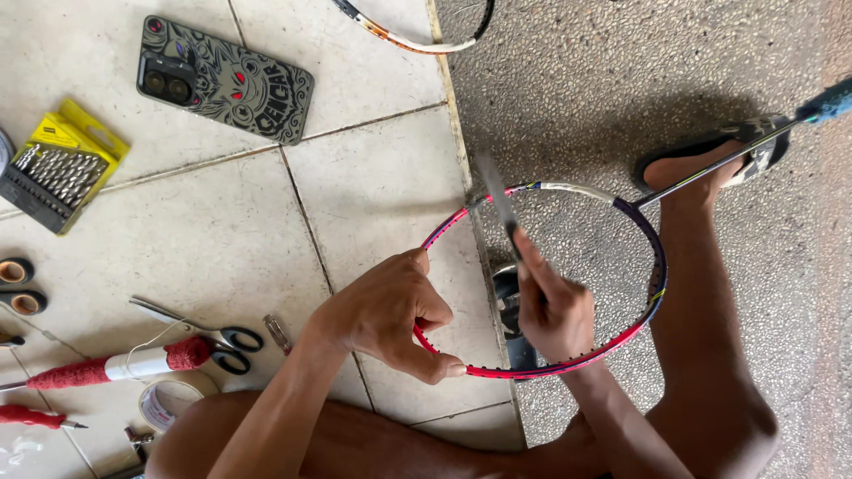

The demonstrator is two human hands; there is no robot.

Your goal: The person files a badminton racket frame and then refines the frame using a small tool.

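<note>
An unstrung badminton racket frame (646,232), pink, white and dark purple, lies over my legs, its thin shaft running up right to a blue grip (830,102). My left hand (390,312) pinches the lower left of the pink rim. My right hand (552,306) is inside the hoop and holds a slim metal tool (499,202) whose blurred tip points up toward the top of the rim.
On the tiled floor at left lie a phone in a patterned case (226,80), a yellow box of drill bits (60,165), scissors (213,335), a red-wrapped awl (115,365), a tape roll (170,401) and small rolls (18,286). Another racket rim (413,37) shows at top. My sandalled foot (710,164) rests on rough concrete.
</note>
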